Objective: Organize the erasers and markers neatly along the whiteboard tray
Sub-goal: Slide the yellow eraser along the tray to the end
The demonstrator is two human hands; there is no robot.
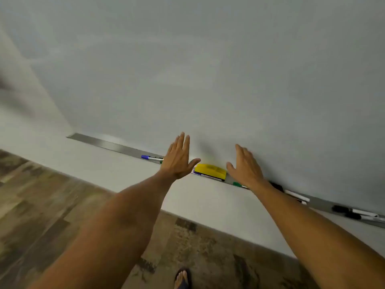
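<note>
A yellow eraser [210, 171] lies on the metal whiteboard tray [104, 143], with another marker partly hidden under its left end. My left hand [178, 158] hovers open just left of the eraser, fingers spread. My right hand [245, 167] is open just right of it. Neither hand holds anything. A blue-capped marker [151, 157] lies left of my left hand. A green-capped marker [238, 184] sits by my right wrist. Black-capped markers [291, 193] lie farther right, and two more black markers [354, 213] rest near the tray's right end.
The whiteboard [208, 69] fills the upper view, with a white wall [198, 205] below the tray. A wood-patterned floor [41, 195] lies underneath, and my sandalled foot [182, 277] shows at the bottom.
</note>
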